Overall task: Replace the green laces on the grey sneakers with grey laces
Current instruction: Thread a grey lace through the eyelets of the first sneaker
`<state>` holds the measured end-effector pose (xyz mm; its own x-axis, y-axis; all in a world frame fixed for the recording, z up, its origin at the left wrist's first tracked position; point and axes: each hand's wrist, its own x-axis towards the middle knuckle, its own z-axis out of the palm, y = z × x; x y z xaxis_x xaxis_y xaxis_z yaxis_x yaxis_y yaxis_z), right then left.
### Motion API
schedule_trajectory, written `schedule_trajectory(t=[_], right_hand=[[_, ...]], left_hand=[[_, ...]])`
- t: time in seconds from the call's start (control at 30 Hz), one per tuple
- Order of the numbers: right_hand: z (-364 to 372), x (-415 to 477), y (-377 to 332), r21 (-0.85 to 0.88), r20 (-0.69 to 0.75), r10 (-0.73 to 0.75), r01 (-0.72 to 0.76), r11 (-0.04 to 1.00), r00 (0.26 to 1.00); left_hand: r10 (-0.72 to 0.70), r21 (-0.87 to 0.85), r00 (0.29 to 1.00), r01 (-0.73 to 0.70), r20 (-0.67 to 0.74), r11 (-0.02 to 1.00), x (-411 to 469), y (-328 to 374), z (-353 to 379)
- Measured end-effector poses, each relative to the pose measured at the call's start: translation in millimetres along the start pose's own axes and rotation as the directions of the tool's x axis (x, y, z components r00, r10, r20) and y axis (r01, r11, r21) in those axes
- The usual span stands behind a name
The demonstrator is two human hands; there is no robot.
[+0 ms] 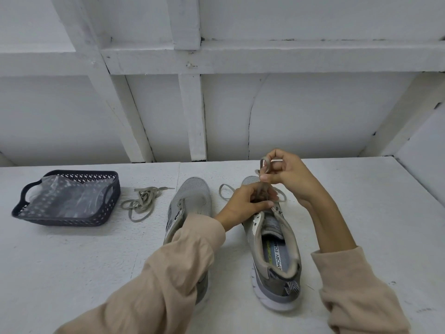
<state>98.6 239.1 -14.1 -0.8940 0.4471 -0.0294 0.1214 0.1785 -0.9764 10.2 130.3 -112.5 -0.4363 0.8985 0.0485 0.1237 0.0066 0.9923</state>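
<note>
Left hand: the left hand (250, 201) is closed on the lace (262, 189), right at the top eyelets of the nearer sneaker (274, 256).
Right hand: the right hand (286, 174), just beyond and above the left, pinches a raised loop of that same lace.
Lace colour: dull grey-olive; I cannot tell whether it is green or grey.
Other sneaker: the other sneaker (192, 198) lies under the left forearm, its sleeve (183, 261) draped over it.
Loose lace: the loose lace (142, 201) lies well off beyond the left elbow, beside a basket (60, 220).
Risk: the slack could slip from the pinch and back out of an eyelet, the sleeve could drag the covered shoe, and such similar laces could be mixed up.
Room: open desk (361, 213) lies outward of the right hand. The desk's back edge and the wall (313, 116) are just beyond it.
</note>
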Motion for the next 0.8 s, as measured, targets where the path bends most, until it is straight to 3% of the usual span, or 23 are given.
schedule_trajectory(t=[0.17,0.33,0.53,0.7,0.8], right_hand=[[-6.4,1.7,-30.7,0.225,0.012,-0.078,0.073,0.972,0.997],[-17.7,3.7,-72.1,0.336,0.029,-0.155,0.137,0.932,0.987],[-29.7,16.9,-120.1,0.619,0.029,-0.297,0.216,0.755,0.955],[-25.2,51.9,-117.3,0.598,-0.148,-0.207,0.254,0.760,0.967],[-14.5,75.0,-85.2,0.467,-0.219,-0.110,0.203,0.861,0.969]], left_hand=[[-0.006,0.000,1.000,0.006,0.020,1.000,0.1,-1.1,0.4],[-0.002,0.034,1.000,0.001,0.014,0.999,0.6,-1.2,-0.7],[-0.015,0.002,1.000,0.015,0.024,1.000,-0.3,-0.3,-1.2],[-0.027,-0.023,0.999,0.027,0.021,0.999,-0.3,-1.3,-0.6],[-0.022,-0.028,1.000,0.023,0.022,0.999,-0.1,-2.6,-0.1]])
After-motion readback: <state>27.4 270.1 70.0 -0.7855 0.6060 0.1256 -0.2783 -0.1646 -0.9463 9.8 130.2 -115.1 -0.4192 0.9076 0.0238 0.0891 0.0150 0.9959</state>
